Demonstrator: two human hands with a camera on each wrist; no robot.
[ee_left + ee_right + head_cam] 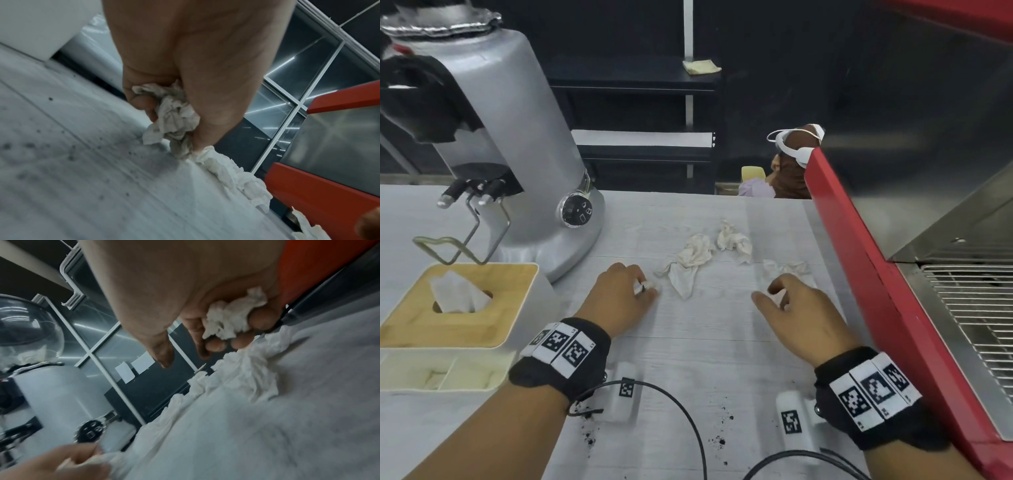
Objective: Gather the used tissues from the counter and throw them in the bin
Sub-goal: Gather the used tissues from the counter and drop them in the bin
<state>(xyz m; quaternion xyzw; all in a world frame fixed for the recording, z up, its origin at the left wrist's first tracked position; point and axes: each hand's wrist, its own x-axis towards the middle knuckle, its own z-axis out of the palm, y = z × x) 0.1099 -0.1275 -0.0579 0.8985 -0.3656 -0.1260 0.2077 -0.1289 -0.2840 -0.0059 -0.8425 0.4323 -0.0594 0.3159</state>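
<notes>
Two crumpled tissues (697,255) on counter (705,342)

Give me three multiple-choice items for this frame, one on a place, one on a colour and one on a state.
1. Where does the white tissue box with the wooden lid stand?
A. Left of the left hand, by the silver grinder
B. On a dark shelf
C. On the floor

2. What colour is the side panel of the machine on the right?
A. Blue
B. Red
C. Green

3. What is the right hand doing?
A. Lying flat and open
B. Gripping a black cable
C. Holding a crumpled white tissue

Key:
1 A: the head view shows the box on the counter in front of the grinder.
2 B: the panel is plainly red.
3 C: the right wrist view shows fingers curled round the tissue.
</notes>
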